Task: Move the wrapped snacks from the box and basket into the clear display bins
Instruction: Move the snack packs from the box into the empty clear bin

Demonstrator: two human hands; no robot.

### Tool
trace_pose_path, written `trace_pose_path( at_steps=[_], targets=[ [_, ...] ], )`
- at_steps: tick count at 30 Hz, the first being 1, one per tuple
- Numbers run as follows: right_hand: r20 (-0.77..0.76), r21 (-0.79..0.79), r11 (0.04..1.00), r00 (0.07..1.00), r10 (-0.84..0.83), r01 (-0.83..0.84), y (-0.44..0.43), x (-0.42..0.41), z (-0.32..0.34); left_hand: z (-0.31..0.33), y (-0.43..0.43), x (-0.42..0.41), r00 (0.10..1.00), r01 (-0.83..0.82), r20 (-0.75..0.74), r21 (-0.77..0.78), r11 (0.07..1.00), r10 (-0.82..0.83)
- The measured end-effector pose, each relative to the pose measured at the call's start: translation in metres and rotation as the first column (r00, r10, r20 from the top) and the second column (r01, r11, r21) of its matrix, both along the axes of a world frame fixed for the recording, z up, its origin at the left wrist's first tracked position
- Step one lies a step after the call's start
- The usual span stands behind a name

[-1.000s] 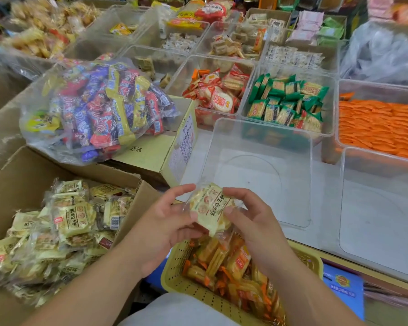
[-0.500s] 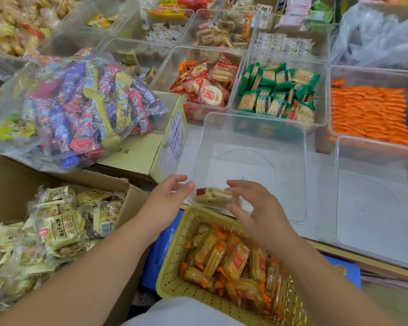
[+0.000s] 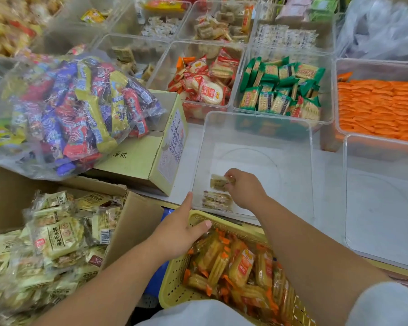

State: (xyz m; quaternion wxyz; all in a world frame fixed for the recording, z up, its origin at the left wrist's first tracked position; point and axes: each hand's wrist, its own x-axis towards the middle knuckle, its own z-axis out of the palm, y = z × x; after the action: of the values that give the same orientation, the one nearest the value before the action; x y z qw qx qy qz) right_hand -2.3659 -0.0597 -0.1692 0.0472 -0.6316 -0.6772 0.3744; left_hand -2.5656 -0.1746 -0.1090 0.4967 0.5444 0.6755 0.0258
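My right hand (image 3: pixel 244 189) reaches into the near clear bin (image 3: pixel 257 128) and pinches a pale wrapped snack (image 3: pixel 218 182) just above the bin floor. Another wrapped snack (image 3: pixel 216 200) lies at the bin's front wall. My left hand (image 3: pixel 181 229) hangs open over the rim of the yellow basket (image 3: pixel 174 283), holding nothing. The basket holds several orange-trimmed snack packs (image 3: pixel 236 267). At my left, the cardboard box (image 3: pixel 137 222) is full of pale yellow wrapped snacks (image 3: pixel 54 238).
A bag of mixed colourful sweets (image 3: pixel 73 109) rests on a closed carton (image 3: pixel 149 156). A second clear bin (image 3: pixel 382 208) stands to the right. Behind are bins of red packs (image 3: pixel 205 85), green packs (image 3: pixel 280 88) and orange packs (image 3: pixel 377 107).
Both hands held one pale snack over the basket. My right hand has carried it forward into the clear bin, and my left hand has let go and dropped back to the basket rim.
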Motion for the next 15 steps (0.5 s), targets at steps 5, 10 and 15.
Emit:
trace_pose_path(
  at_steps=[5, 10, 15],
  targets=[
    [-0.002, -0.24, 0.947, 0.976, 0.217, -0.211, 0.001, -0.012, -0.017, 0.001, 0.003, -0.001, 1.0, 0.016, 0.001, -0.027, 1.0, -0.016],
    [0.035, -0.267, 0.914, 0.945, 0.326, -0.305, 0.001, -0.01, -0.02, -0.002, 0.003, -0.002, 1.0, 0.022, 0.006, -0.019, 1.0, -0.022],
    [0.063, -0.26, 0.914, 0.939, 0.339, -0.312, -0.001, -0.012, -0.006, 0.005, -0.006, -0.008, 0.997, -0.072, 0.024, 0.081, 0.994, 0.07]
  ],
)
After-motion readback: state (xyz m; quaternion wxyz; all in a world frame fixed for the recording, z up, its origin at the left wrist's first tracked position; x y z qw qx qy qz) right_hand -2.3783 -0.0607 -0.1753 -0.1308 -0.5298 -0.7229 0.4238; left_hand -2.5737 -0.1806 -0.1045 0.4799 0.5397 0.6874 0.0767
